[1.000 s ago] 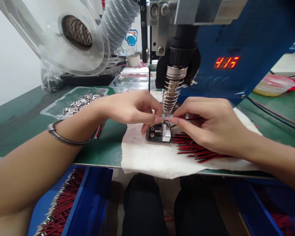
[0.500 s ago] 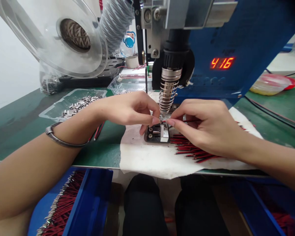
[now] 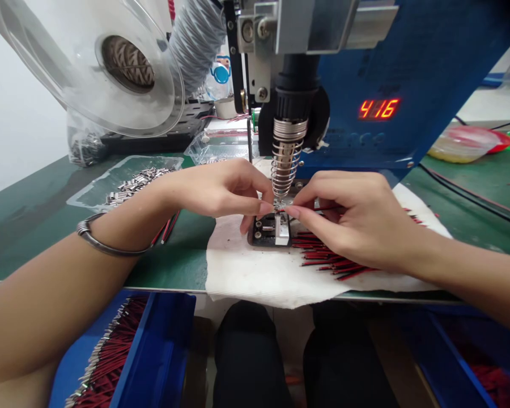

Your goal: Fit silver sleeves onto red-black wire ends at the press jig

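Between the thumb and forefinger of my right hand [image 3: 344,218] is pinched a thin red-and-black wire [image 3: 318,209], its end under the soldering iron's spring-wrapped tip [image 3: 285,164]. My left hand [image 3: 238,195] comes in from the other side, thumb and forefinger closed at the same spot; what they pinch is too small and covered to make out. Just below the fingertips sits a small metal fixture [image 3: 282,232] on a dark base. A bunch of red-and-black wires [image 3: 331,258] lies on the white cloth [image 3: 255,277], under and beside my right hand.
The blue machine [image 3: 365,141] with its lit 416 display stands behind my hands. At left, a clear tray [image 3: 85,192] holds small metal connectors, beneath a transparent fume hood [image 3: 165,107]. Below the table edge, a blue bin [image 3: 140,351] holds wires with metal ends.
The view has shifted very slightly. Both hands stay at the soldering tip, with the wire still in my right fingers.
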A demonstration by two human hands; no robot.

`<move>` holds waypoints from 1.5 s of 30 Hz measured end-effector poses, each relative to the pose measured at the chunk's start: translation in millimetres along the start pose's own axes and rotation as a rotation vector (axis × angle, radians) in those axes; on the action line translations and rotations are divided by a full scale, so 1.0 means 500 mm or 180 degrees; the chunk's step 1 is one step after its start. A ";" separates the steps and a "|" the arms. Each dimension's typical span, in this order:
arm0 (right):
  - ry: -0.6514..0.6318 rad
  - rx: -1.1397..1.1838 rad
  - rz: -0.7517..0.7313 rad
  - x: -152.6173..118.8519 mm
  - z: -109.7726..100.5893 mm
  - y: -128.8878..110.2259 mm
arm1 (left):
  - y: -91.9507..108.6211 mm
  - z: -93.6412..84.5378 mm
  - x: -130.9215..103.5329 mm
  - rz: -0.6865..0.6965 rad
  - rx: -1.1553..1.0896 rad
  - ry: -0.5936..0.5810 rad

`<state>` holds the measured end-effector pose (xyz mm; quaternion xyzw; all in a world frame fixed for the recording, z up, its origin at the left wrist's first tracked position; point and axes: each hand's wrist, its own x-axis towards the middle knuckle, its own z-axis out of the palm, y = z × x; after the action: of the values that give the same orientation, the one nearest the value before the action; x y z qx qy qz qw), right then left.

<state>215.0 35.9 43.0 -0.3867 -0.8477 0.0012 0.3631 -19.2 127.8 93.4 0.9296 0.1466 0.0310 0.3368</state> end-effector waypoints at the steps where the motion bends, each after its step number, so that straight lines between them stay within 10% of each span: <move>1: -0.0002 0.0007 -0.0001 0.000 0.000 0.000 | 0.001 0.000 0.000 -0.0006 0.0013 0.0001; 26: 0.0036 0.0095 -0.0009 0.002 0.002 -0.003 | 0.002 -0.002 -0.001 -0.0047 0.0079 -0.0008; 45: -0.0127 0.0749 0.0823 0.010 -0.001 -0.015 | 0.002 -0.001 -0.001 -0.0029 0.0007 -0.0045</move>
<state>208.3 33.5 48.6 -0.4472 -0.7920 0.1547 0.3858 -19.5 127.5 94.5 0.9295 0.1485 0.0227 0.3370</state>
